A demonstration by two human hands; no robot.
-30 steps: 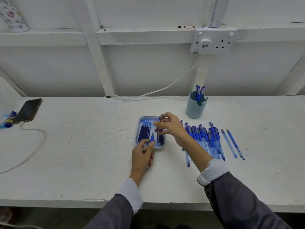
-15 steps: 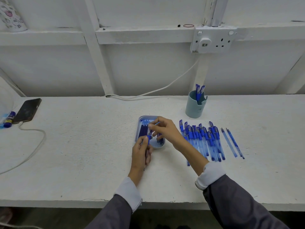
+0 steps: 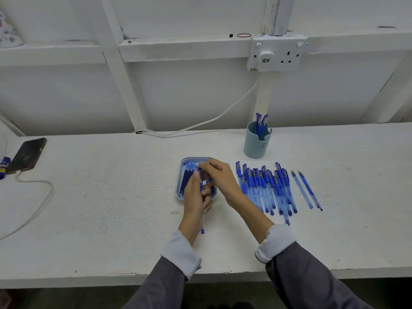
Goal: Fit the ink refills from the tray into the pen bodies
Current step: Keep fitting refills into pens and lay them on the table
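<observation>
A small blue tray [image 3: 181, 175] with several dark blue ink refills lies at the middle of the white table. My left hand [image 3: 196, 197] grips a clear pen body [image 3: 202, 224] over the tray's near edge; its blue end pokes out below my wrist. My right hand [image 3: 219, 178] hovers over the tray and pinches something small and blue at the pen body's top, beside my left thumb. What it pinches is too hidden to name. Right of the tray lies a heap of blue capped pens [image 3: 265, 188], and two uncapped pen bodies [image 3: 306, 190] beside it.
A pale teal cup [image 3: 256, 143] holding two pens stands behind the pen heap. A dark phone [image 3: 27, 156] on a white cable [image 3: 38, 201] lies at the far left. A wall socket [image 3: 277, 53] with a plugged cable sits above. The table's front edge runs below my sleeves.
My left hand has carried the pen body forward over the tray's near edge. My right hand has dropped lower, and its fingertips now meet the top of the pen body.
</observation>
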